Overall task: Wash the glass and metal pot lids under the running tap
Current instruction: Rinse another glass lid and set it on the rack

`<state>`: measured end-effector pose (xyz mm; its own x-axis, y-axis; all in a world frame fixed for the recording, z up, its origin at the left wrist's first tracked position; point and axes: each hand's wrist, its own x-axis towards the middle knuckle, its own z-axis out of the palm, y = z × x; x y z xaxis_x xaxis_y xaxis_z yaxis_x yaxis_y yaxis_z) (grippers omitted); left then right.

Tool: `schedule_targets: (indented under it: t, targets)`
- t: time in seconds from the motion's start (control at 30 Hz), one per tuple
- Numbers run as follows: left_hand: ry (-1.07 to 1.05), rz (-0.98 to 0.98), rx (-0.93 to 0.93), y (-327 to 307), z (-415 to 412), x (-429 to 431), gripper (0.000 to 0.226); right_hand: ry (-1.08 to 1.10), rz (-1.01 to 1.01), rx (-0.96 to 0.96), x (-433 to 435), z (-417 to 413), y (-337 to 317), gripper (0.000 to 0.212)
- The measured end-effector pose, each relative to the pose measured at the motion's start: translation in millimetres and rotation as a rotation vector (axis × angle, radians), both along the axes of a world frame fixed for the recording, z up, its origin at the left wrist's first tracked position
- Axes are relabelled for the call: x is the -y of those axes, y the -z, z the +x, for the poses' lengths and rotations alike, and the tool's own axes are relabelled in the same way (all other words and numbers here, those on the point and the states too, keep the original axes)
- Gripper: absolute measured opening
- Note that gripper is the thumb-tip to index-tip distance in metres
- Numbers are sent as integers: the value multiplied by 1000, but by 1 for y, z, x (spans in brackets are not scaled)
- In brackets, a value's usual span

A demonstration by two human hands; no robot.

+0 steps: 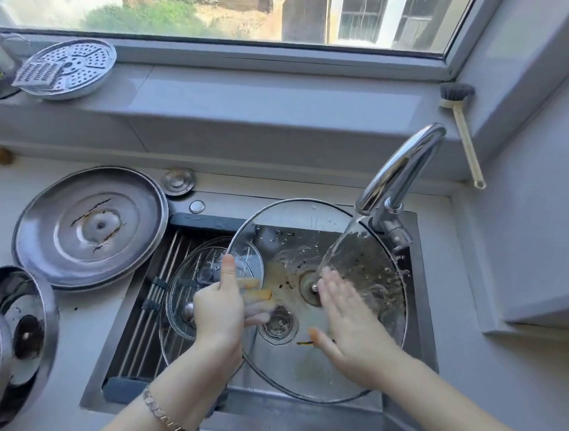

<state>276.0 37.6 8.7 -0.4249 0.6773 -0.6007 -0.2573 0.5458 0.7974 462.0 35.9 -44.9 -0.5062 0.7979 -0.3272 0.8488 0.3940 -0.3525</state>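
Note:
A large glass lid (297,371) with a metal rim is tilted over the sink, inner side toward me. My left hand (223,313) grips its left rim, thumb on the near face and fingers seen through the glass. My right hand (349,327) lies flat on the glass beside the centre screw, fingers straight. The tap (397,170) runs onto the lid just above those fingers. A smaller glass lid (179,295) rests on the roll-up rack (143,323) in the sink's left part. A big metal lid (91,227) lies upside down on the counter at left.
Two metal lids or bowls (0,341) are stacked at the near left counter edge. A small metal lid (177,181) sits behind the sink. A perforated steamer plate (72,68) and a grater sit on the sill. A dish brush (462,127) leans at the right.

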Motion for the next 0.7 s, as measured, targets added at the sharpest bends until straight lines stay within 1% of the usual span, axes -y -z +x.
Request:
schedule_targets:
  t: [0.03, 0.07, 0.17, 0.2, 0.3, 0.33, 0.37, 0.4, 0.47, 0.5, 0.53, 0.6, 0.63, 0.7]
  targets:
    - [-16, -5, 8, 1, 0, 1, 62, -43, -29, -19, 7, -1, 0, 85]
    - [-35, -4, 14, 3, -1, 1, 62, -36, -38, -15, 8, 2, 0, 84]
    - [-92, 0, 7, 5, 0, 0, 59, 156, -40, 81, 0, 16, -3, 89]
    - [-108, 5, 3, 7, 0, -2, 59, 137, -54, 64, 6, 11, -4, 89]
    - [-123, 23, -29, 10, 1, -3, 59, -162, -103, -158, 39, -22, -6, 82]
    - [-126, 33, -34, 10, 1, -2, 58, -206, -96, -192, 41, -24, -8, 82]
    - [-136, 43, -35, 10, 1, -1, 56, -200, -64, -179, 35, -18, -6, 82]
    - [-154, 52, -34, 8, 0, -1, 56, -166, -36, -126, 26, -9, -6, 81]
    - [-198, 72, -35, 7, -1, -3, 56, -35, 0, -10, 12, 6, -6, 82]
    - [-214, 78, -38, 7, -2, -5, 56, 0, 39, 1, 10, 4, -9, 84]
    - [-228, 79, -41, 7, -2, -6, 57, -31, 79, 10, 14, -3, -8, 85]
    - [-244, 80, -32, 6, -2, -9, 57, -143, -31, 51, 26, -16, -6, 75]
    - [-248, 80, -24, 6, -2, -10, 57, -190, 19, 42, 28, -16, -2, 72]
    - [-265, 89, -10, 5, -3, -11, 55, -159, 62, 16, 19, -9, -5, 80]
